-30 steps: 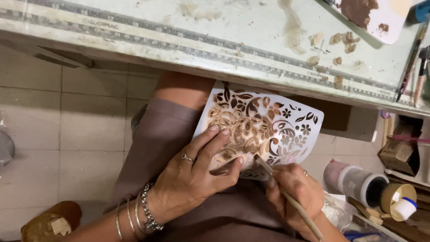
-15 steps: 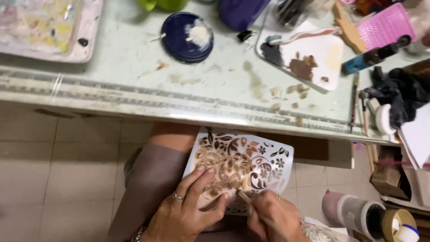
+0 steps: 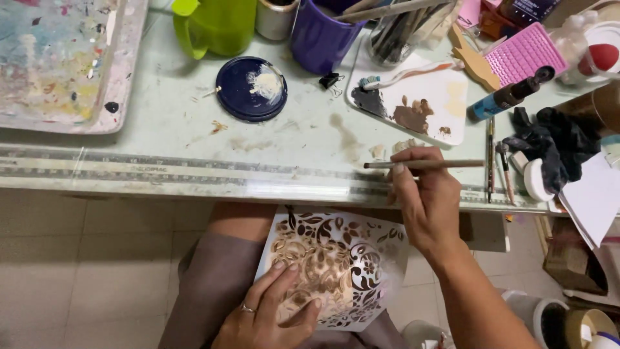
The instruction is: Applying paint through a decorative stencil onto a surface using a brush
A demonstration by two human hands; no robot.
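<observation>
- A floral cut-out stencil (image 3: 336, 268), white with brown paint worked over it, is held on the lap below the front edge of the bench (image 3: 194, 171).
- The stencil's lower left part is pressed down by the left hand (image 3: 271, 313), whose fingers are laid flat and slightly spread on it; a ring is worn on one finger.
- A thin brush (image 3: 423, 164) is pinched between thumb and fingertips of the right hand (image 3: 426, 207) and is held level, just over the bench's front edge, with its tip pointing left.
- The upper right edge of the stencil is overlapped by the right wrist; whether they touch cannot be told.
- A white palette (image 3: 439, 97) with brown and dark paint patches is seen just behind the brush, near the edge.
- A round dark blue lid (image 3: 236, 97) with a pale paint dab is set left of the palette, with a bare stretch of bench between them.
- The far edge is crowded by a green jug (image 3: 216, 26), a purple cup (image 3: 320, 39) and a jar of brushes (image 3: 400, 35).
- The left corner is taken up by a paint-stained tray (image 3: 58, 64).
- The right end is filled by a black cloth (image 3: 555, 145), a blue paint bottle (image 3: 500, 100) and loose pencils (image 3: 491, 155).
- Open tiled floor (image 3: 77, 271) is left beside the lap on the left.
</observation>
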